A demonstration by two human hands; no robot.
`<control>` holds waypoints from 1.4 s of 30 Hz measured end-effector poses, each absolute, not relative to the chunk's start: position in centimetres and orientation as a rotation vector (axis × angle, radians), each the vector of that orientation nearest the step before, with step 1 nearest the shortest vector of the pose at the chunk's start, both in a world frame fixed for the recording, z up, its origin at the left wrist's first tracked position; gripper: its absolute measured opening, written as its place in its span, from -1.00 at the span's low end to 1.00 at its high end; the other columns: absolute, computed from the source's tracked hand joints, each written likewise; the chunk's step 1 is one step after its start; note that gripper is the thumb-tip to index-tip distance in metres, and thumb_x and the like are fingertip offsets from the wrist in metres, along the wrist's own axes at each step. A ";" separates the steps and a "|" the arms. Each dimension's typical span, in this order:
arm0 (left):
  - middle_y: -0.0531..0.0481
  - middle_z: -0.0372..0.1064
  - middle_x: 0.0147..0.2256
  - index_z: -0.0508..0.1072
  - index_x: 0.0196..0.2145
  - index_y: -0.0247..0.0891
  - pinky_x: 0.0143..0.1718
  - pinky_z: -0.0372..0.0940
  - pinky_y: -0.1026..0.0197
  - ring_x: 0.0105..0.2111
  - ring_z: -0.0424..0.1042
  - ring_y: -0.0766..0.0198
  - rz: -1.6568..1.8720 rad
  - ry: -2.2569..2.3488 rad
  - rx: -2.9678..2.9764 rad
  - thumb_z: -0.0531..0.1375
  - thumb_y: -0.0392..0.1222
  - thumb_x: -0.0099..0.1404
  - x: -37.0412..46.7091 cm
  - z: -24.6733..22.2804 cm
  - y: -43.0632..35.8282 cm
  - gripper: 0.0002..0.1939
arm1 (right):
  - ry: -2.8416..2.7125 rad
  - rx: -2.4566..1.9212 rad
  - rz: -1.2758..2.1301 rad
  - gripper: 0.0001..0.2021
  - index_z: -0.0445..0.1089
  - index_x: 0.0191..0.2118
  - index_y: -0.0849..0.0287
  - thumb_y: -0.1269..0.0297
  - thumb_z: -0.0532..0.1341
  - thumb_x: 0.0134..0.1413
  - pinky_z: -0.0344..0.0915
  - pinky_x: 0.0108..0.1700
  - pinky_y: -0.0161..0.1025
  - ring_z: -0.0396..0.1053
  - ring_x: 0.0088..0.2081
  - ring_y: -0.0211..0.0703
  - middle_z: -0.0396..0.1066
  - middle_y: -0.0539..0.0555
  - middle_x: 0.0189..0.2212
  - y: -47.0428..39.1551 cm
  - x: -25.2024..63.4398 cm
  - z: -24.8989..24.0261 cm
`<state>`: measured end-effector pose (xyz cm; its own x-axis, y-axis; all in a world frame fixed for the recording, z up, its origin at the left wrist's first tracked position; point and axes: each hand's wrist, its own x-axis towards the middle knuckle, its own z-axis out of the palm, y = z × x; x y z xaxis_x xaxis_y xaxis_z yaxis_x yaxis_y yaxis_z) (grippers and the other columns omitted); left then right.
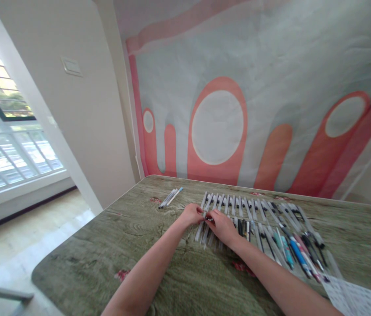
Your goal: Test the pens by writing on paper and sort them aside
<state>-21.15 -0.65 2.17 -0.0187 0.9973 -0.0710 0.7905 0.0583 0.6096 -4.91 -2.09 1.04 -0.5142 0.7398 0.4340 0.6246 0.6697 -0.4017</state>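
My left hand point(193, 214) is closed, its fingertips pinched at the left end of the pen rows. Close beside it, my right hand point(220, 224) has its fingers curled round a small dark piece, perhaps a pen end. A back row of clear pens with dark caps point(240, 205) stretches to the right of the hands. Below the hands lie more clear pens point(199, 233), partly covered by my right hand. Coloured pens, among them a blue one point(300, 258) and a teal one point(287, 250), lie toward the right.
A few separate pens point(171, 198) lie at the back left of the wood-patterned table point(106, 250). A printed white sheet point(356, 296) is at the lower right. Behind the table hangs a grey and pink backdrop point(264, 66); a window point(11, 145) is at the left.
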 end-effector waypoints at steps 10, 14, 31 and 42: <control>0.07 0.32 -0.63 0.47 -0.35 -0.39 -0.52 0.19 0.36 -0.60 0.30 0.37 0.514 1.857 1.810 0.16 -0.27 -0.13 -21.1 1.9 -0.7 -0.70 | -2.133 -0.967 0.276 -0.80 0.32 -0.31 0.14 0.27 -0.02 0.11 0.20 -0.32 -0.33 0.30 -0.36 -0.23 0.31 0.05 -0.34 -2.0 -4.4 1.4; 0.05 0.34 -0.61 0.48 -0.39 -0.37 -0.47 0.20 0.34 -0.56 0.31 0.35 0.553 1.889 1.854 0.13 -0.22 -0.04 -21.4 1.9 -0.4 -0.75 | -2.087 -0.934 0.261 -0.81 0.32 -0.32 0.15 0.28 -0.02 0.11 0.21 -0.30 -0.32 0.30 -0.34 -0.21 0.32 0.06 -0.35 -2.2 -4.2 1.5; -0.15 0.29 -0.15 0.36 -0.19 -0.24 -0.10 0.06 0.08 -0.12 0.22 0.13 0.475 2.674 1.961 -0.08 -0.31 0.22 -28.5 1.7 -0.3 -0.71 | -2.074 -0.892 0.311 -0.79 0.33 -0.29 0.15 0.31 -0.03 0.10 0.19 -0.31 -0.32 0.30 -0.35 -0.22 0.33 0.07 -0.33 -3.0 -4.3 1.8; -0.30 0.30 -0.24 0.36 -0.21 -0.44 -0.19 0.14 0.12 -0.22 0.30 0.11 0.709 2.422 1.766 -0.06 -0.35 0.18 -27.1 3.1 -0.5 -0.72 | -1.982 -0.850 0.430 -0.78 0.35 -0.34 0.18 0.26 -0.01 0.07 0.20 -0.30 -0.30 0.28 -0.42 -0.24 0.33 0.08 -0.38 -3.0 -4.2 2.2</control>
